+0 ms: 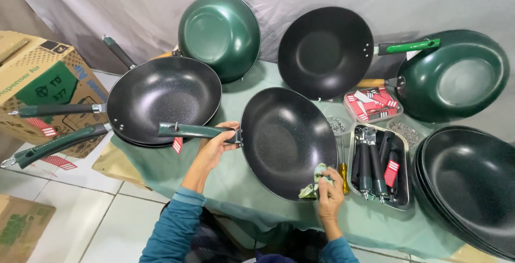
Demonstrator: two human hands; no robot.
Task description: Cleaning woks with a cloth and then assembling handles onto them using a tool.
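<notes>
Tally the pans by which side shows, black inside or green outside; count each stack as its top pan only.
Black inside: 4 (held pan, left hand on its handle, right hand pressing a cloth to it; top pan of left stack; back pan; top pan of right stack)
Green outside: 2 (back-left pan; back-right pan)
Total: 6

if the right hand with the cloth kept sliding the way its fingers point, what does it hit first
The right hand points up and left, pressing the green cloth on the wok's rim. Going straight on, it would likely meet the wok's black inner surface first; depth is hard to judge.
</notes>
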